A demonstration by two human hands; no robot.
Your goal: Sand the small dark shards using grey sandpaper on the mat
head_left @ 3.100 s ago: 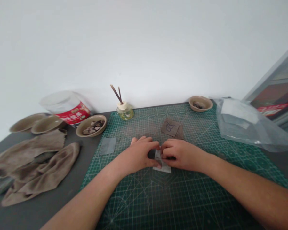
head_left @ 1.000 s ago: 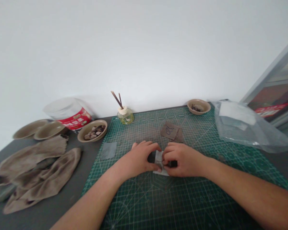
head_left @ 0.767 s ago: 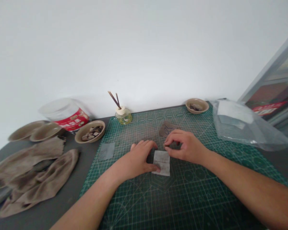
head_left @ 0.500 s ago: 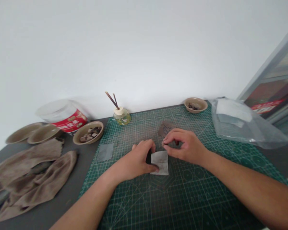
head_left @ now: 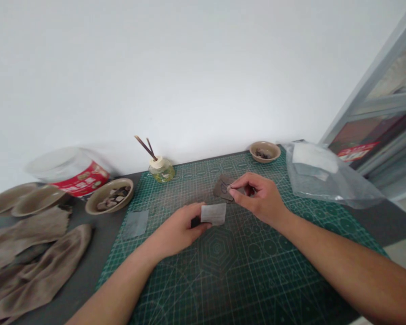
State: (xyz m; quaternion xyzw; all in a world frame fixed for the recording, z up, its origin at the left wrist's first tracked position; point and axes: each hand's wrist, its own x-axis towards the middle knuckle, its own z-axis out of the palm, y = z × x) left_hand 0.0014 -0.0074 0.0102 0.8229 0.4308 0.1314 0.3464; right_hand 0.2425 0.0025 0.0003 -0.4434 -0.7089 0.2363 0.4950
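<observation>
My left hand is closed on a small pale grey sheet, held just above the green cutting mat. A dark small object shows between its fingers, too hidden to name. My right hand is a little further back with thumb and forefinger pinched together; what they hold, if anything, is too small to make out. Its fingertips sit right over a brown square piece with a blue mark that lies on the mat.
A grey square lies on the mat's left edge. Behind stand a reed diffuser bottle, a bowl of small pieces, another bowl, a red-labelled tub, empty bowls. Brown cloths left, clear plastic bag right.
My right hand left the pale sheet and moved back toward the brown piece, pinched. My left hand lifted the sheet off the mat. The view swung rightward.
</observation>
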